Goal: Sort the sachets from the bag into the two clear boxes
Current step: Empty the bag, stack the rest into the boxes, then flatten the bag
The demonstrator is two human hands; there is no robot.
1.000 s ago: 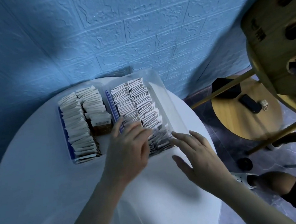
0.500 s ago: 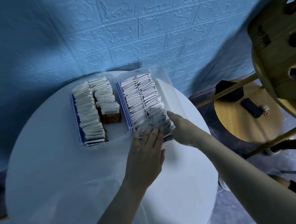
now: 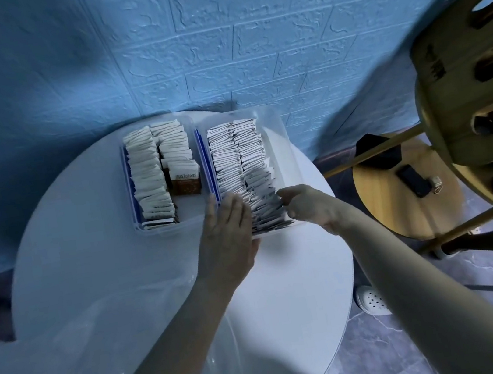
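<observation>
Since a second ago, right hand (image 3: 305,206) has gone from flat on counter (image 3: 98,273) to box front. Fingers curl on the sachets (image 3: 245,167); left hand (image 3: 229,231) flat, straight-fingered against right clear box (image 3: 276,137). Step: squaring rows. Next: empty bag (image 3: 72,357)? Left clear box (image 3: 194,218) part full.

Only one piece of lettering can be read. A brown and white sachet (image 3: 186,180) stands facing the camera in the left clear box (image 3: 162,230), up and to the left of the left hand (image 3: 226,231), and its white upper part carries a word that looks like "laikou", with small characters before it too blurred to make out. A dark mark on the wooden chair (image 3: 438,68), far right of the right hand (image 3: 307,206), is illegible.
</observation>
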